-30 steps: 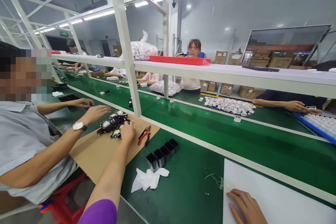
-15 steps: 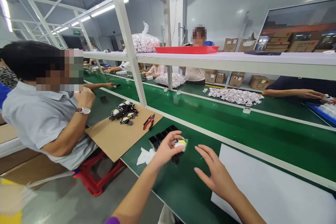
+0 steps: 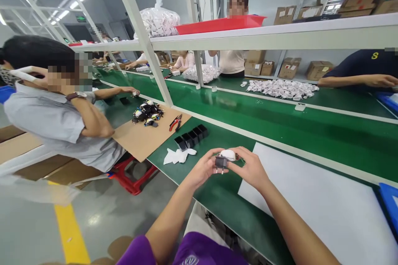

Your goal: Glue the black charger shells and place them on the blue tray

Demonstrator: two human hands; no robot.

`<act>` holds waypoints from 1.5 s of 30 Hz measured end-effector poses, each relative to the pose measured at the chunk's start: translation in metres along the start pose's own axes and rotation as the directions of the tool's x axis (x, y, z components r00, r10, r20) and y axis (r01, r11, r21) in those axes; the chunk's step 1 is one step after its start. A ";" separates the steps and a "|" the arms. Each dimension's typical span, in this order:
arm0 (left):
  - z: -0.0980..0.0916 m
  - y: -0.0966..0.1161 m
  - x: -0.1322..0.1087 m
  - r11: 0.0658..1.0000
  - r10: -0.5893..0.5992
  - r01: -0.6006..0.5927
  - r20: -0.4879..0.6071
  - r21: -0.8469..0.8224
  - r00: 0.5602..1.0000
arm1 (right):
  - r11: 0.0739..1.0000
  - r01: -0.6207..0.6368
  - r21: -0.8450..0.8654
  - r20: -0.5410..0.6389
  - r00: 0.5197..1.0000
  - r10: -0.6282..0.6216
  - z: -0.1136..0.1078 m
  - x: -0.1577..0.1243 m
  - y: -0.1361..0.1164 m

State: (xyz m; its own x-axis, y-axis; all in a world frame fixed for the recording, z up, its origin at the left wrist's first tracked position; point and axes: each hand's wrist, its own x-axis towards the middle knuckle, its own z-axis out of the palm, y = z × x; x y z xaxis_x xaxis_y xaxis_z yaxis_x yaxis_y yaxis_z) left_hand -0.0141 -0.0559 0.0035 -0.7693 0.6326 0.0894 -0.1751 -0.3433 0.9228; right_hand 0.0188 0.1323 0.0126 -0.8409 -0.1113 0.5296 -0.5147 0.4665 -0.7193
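Both hands meet above the near edge of the green-topped assembly table. The left hand and the right hand each pinch a small black plug-like part with a white cap between closed fingertips (two prongs appear to point down, though the part is small in view). A flat white sheet lies just to the right, and a row of black square housings sits beyond.

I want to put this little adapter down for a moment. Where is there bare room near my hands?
Set the adapter on the white sheet right of your right hand: bare up to the blue tray. The green belt beyond it is free too. Left of your left hand it is crowded: white scraps, black housings, then cardboard with pliers.
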 end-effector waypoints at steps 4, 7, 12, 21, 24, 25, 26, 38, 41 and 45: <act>0.006 0.002 -0.005 0.981 0.083 -0.078 -0.021 0.176 0.996 | 0.990 -0.118 0.078 -0.008 0.993 0.119 0.001 0.000 -0.012; 0.008 0.000 -0.007 0.948 0.105 -0.063 -0.119 0.312 0.987 | 0.966 -0.196 0.171 0.051 0.980 0.190 0.000 -0.002 -0.021; 0.004 -0.007 -0.011 0.957 0.118 -0.053 -0.214 0.285 0.970 | 0.947 -0.155 0.281 0.202 0.974 0.099 -0.008 -0.004 -0.026; 0.012 -0.004 -0.013 0.981 -0.034 0.084 -0.268 0.175 0.963 | 0.869 -0.246 0.430 0.206 0.964 0.171 -0.006 -0.007 -0.018; 0.016 -0.001 -0.014 0.963 -0.061 0.125 -0.260 0.239 0.964 | 0.874 -0.259 0.411 0.171 0.964 0.205 -0.005 -0.005 -0.015; 0.018 0.000 -0.014 0.958 -0.062 0.132 -0.263 0.256 0.963 | 0.853 -0.289 0.434 0.144 0.957 0.250 -0.004 -0.004 -0.013; 0.019 0.001 -0.014 0.952 -0.063 0.137 -0.264 0.272 0.962 | 0.819 -0.328 0.472 0.120 0.944 0.309 -0.003 -0.003 -0.012; 0.018 -0.003 -0.011 0.990 -0.130 0.122 -0.145 -0.063 0.981 | 0.619 -0.326 0.715 0.424 0.906 -0.013 -0.008 -0.003 0.001; 0.019 -0.009 -0.012 0.992 -0.115 0.120 -0.108 0.046 0.988 | 0.575 -0.352 0.738 0.432 0.902 -0.002 -0.004 -0.006 0.004; 0.014 -0.013 -0.008 0.928 -0.085 0.113 -0.094 0.356 0.992 | 0.589 -0.359 0.723 0.400 0.914 0.067 0.000 -0.007 0.009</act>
State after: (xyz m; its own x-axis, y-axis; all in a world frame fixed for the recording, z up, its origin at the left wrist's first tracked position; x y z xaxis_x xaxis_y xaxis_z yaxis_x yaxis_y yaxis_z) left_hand 0.0027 -0.0471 -0.0039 -0.8058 0.5917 -0.0246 -0.0305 0.0001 0.9995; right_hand 0.0198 0.1370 0.0023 -0.8699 -0.4213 0.2565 -0.1221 -0.3199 -0.9396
